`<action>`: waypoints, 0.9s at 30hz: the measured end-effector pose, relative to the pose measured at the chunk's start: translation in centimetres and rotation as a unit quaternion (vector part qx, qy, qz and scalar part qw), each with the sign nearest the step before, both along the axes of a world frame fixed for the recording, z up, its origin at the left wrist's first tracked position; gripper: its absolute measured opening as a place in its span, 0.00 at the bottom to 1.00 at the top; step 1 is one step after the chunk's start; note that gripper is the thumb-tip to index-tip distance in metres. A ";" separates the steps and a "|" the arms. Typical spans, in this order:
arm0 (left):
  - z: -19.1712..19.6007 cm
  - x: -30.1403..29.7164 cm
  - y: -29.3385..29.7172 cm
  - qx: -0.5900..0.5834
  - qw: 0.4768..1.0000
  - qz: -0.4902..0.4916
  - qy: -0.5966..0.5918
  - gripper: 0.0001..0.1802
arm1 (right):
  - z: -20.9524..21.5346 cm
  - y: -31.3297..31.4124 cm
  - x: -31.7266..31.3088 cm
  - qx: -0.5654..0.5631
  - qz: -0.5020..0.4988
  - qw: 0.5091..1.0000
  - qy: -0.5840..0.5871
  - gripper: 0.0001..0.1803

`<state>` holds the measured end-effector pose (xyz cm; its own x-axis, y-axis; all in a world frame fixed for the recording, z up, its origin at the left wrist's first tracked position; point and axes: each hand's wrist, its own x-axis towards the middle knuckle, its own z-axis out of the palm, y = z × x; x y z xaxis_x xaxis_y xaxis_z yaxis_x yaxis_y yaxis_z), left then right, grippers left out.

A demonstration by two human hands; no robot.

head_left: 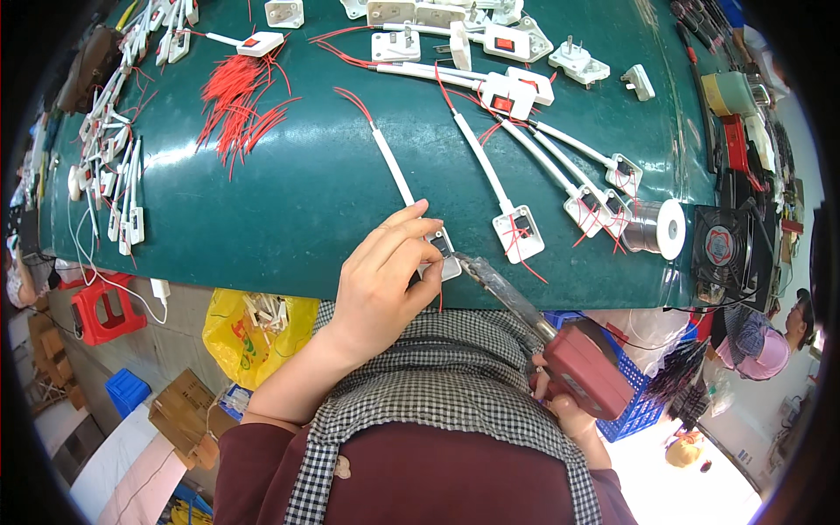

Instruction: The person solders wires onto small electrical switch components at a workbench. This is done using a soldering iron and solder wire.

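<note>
Green tabletop point(262, 227) lies open left of the left fingers point(398, 234); soldering iron point(512, 296) and housings point(529, 243) obstruct rightward.

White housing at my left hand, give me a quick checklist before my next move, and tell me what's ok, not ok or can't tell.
1. Left hand at the white housing: ok.
2. What its fingers pinch, housing or wire: cannot tell, partly hidden.
3. Right hand holding the dark red tool: ok.
4. Tool's tip touching the housing: cannot tell; it is right beside it.
5. Neighbouring housing and its red wires apart from the tool: ok, a gap shows.
6. Wire spool on the table: ok, at the right, beside the fan.
</note>
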<state>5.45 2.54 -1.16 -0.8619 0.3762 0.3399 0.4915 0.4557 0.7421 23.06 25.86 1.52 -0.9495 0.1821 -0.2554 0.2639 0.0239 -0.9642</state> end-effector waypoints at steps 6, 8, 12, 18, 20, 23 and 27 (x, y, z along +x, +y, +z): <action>0.1 -0.1 -0.4 -0.007 1.000 -0.001 -0.004 0.08 | 0.2 0.1 -0.5 -0.108 -0.015 0.994 -0.004 0.41; 0.2 -0.1 -0.7 -0.012 1.000 -0.001 -0.009 0.08 | 0.4 -0.1 -1.0 -0.101 -0.001 0.995 -0.015 0.42; 0.7 -0.4 -0.5 -0.013 1.000 -0.015 -0.013 0.09 | 0.7 0.0 -0.9 -0.111 -0.028 0.993 -0.003 0.42; 1.5 -1.8 -1.2 -0.051 0.997 -0.050 -0.040 0.16 | 0.6 1.8 1.1 0.115 -0.079 0.990 0.032 0.32; 1.4 -3.3 -2.3 -0.114 0.990 -0.078 -0.016 0.19 | 1.0 3.8 0.5 0.235 -0.065 0.960 0.139 0.29; 1.3 -3.5 -2.4 -0.127 0.981 -0.141 -0.030 0.21 | -0.1 5.2 1.1 0.168 -0.270 0.890 0.328 0.30; 2.5 -3.5 -0.2 -0.133 0.976 -0.170 -0.038 0.21 | 0.8 9.0 3.4 0.288 -0.448 0.772 0.346 0.36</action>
